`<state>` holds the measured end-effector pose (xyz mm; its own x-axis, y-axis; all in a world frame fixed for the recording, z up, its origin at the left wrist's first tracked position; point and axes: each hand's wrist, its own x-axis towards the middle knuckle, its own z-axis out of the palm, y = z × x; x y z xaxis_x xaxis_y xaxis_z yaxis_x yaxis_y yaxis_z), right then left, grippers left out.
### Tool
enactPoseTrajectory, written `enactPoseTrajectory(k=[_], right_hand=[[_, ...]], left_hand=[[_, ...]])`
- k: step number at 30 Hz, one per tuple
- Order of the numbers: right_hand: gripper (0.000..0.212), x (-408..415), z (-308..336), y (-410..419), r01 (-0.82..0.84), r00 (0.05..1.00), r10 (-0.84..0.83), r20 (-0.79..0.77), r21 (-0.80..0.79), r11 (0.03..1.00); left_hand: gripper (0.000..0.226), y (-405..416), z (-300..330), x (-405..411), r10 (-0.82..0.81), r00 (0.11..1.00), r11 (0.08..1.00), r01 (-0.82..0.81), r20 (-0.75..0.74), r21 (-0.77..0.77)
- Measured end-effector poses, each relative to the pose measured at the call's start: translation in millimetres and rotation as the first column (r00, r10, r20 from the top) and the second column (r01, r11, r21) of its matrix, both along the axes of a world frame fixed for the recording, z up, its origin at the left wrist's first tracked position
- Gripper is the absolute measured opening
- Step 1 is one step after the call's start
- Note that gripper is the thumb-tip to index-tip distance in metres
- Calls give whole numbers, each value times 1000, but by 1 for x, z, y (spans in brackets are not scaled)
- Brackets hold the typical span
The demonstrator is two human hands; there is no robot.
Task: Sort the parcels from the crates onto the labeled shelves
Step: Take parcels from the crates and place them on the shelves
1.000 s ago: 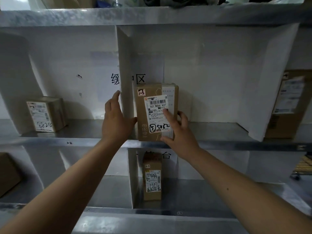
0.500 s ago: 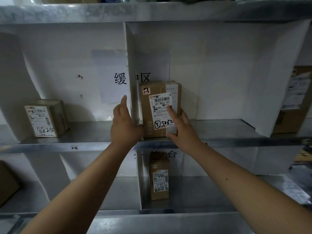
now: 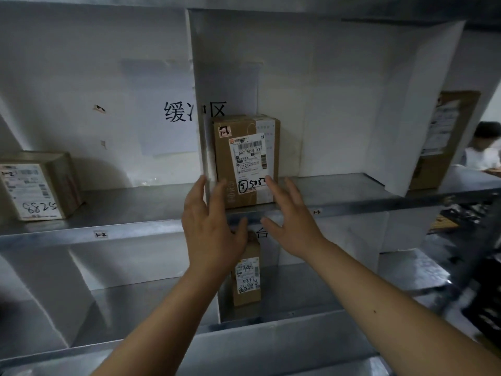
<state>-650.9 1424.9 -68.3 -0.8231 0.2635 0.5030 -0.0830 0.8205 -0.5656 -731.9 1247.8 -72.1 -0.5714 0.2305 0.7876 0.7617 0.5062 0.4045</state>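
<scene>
A brown cardboard parcel point(image 3: 245, 158) with a white shipping label marked 5087 stands upright on the middle metal shelf point(image 3: 352, 204), tight against the white divider point(image 3: 199, 104). My left hand point(image 3: 212, 226) hovers just in front of the divider's edge with fingers spread. My right hand point(image 3: 291, 218) is spread below the parcel's lower right corner, its fingertips at the box's bottom edge. Neither hand grips the parcel.
A parcel marked 8825 point(image 3: 38, 185) sits in the left compartment. A slim parcel point(image 3: 246, 278) stands on the lower shelf behind my left hand. A tall parcel point(image 3: 444, 137) stands in the right compartment. A person point(image 3: 485, 147) sits at far right.
Both hands have come off the parcel and drawn back and down toward me. The parcel stays standing against the divider on the shelf.
</scene>
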Motion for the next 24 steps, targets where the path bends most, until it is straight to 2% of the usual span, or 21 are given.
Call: enactPoseTrajectory(k=[2, 6, 13, 21, 24], right_hand=[[82, 11, -5, -4, 58, 998, -58, -17, -28, 998], [57, 52, -32, 10, 286, 958, -286, 8, -6, 958], [57, 179, -77, 47, 623, 777, -594, 206, -120, 773], [54, 321, -96, 82, 805, 594, -754, 281, -195, 561], [53, 388, -105, 110, 873, 487, -810, 325, -179, 453]], left_hand=[[84, 7, -12, 12, -85, 996, 995, 82, -40, -59], [67, 35, -34, 26, -270, 959, 941, 242, -93, -234], [70, 105, -67, 84, -493, 867, 800, 486, 76, -352], [68, 200, -86, 207, -693, 695, 593, 700, 191, -398], [63, 248, -91, 268, -756, 618, 495, 755, 214, -431]])
